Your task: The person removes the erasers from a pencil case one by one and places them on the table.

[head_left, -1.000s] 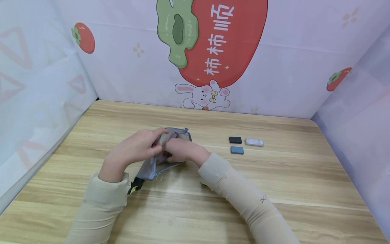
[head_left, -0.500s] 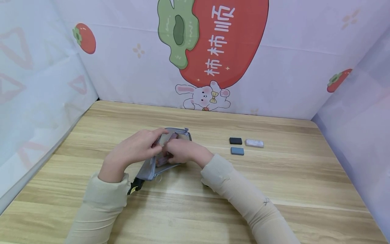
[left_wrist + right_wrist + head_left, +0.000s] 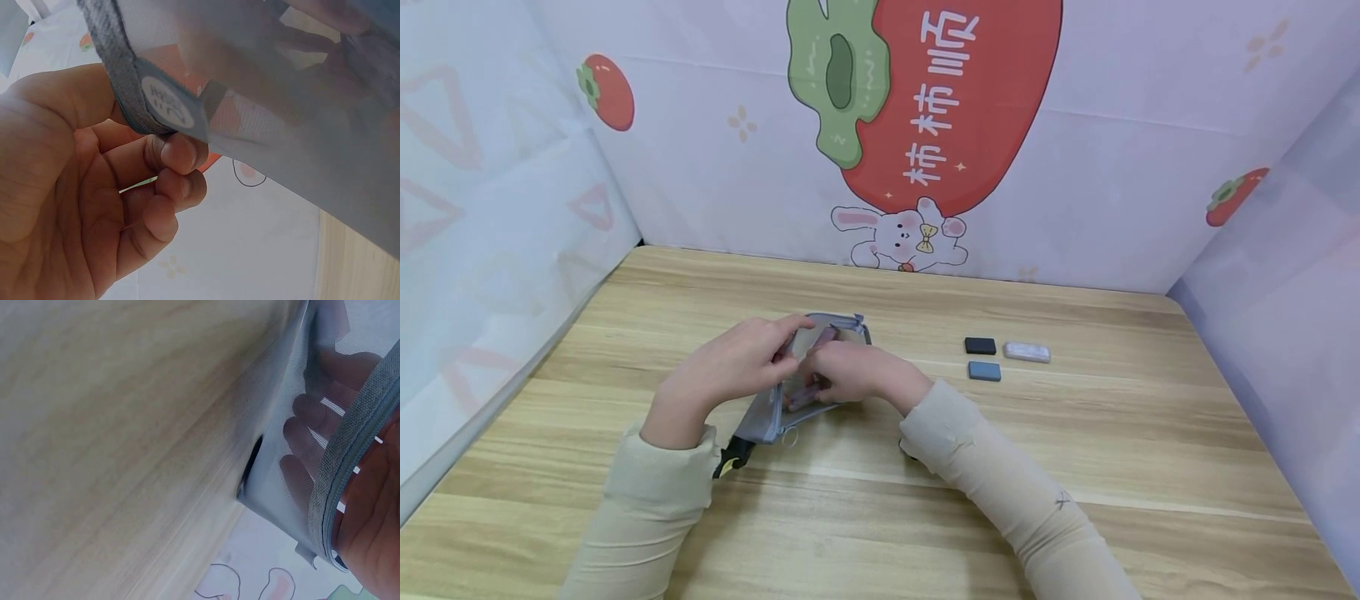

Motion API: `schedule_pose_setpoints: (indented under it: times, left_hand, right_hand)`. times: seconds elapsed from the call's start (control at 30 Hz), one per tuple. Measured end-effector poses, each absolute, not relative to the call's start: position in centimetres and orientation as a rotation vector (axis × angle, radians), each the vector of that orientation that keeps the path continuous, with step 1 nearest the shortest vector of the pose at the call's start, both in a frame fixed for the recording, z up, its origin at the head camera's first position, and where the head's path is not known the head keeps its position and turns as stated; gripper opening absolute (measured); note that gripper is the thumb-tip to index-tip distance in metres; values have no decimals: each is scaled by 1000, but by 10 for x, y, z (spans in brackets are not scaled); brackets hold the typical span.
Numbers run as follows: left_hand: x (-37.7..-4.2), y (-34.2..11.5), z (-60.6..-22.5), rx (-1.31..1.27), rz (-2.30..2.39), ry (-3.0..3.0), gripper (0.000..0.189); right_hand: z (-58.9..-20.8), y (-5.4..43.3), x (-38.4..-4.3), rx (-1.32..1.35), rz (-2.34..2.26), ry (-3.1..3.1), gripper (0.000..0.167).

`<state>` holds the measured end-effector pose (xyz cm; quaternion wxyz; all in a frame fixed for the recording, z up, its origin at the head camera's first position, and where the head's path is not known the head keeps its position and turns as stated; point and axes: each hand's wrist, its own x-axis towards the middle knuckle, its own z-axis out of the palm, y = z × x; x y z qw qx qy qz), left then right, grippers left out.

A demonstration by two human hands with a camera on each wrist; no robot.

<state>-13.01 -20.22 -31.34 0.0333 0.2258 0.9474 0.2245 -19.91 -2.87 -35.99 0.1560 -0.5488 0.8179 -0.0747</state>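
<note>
A grey mesh zip pouch [image 3: 763, 421] lies unzipped on the table. My left hand [image 3: 730, 362] pinches its zipped edge, near a small blue-grey tab [image 3: 165, 103] with a white print. My right hand [image 3: 846, 371] is inside the mouth of the pouch. Through the mesh its fingers [image 3: 306, 412] show bent, beside a dark shape [image 3: 317, 353]; whether they hold it is unclear. Purplish, see-through pieces [image 3: 805, 397] show inside, by the right fingertips. A black thing with a yellow part [image 3: 733, 457] pokes out by the left wrist.
A black block [image 3: 980, 346], a blue block [image 3: 984, 371] and a whitish, marbled bar [image 3: 1027, 352] lie on the wooden table [image 3: 1120, 433] to the right. Something dark [image 3: 907, 451] shows partly under the right cuff. Printed cloth walls stand behind and at both sides.
My right hand and forearm have shifted slightly to the right inside the pouch, and a purplish piece shows more clearly under the fingers. My left hand keeps its place on the edge.
</note>
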Motion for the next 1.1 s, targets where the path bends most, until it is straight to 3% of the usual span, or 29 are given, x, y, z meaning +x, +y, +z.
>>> schedule_pose_setpoints:
  times: [1.1]
  left_hand:
    - [-131, -202, -314, 684, 692, 2898, 50]
  right_hand:
    - [-355, -12, -198, -1583, -343, 2372, 11]
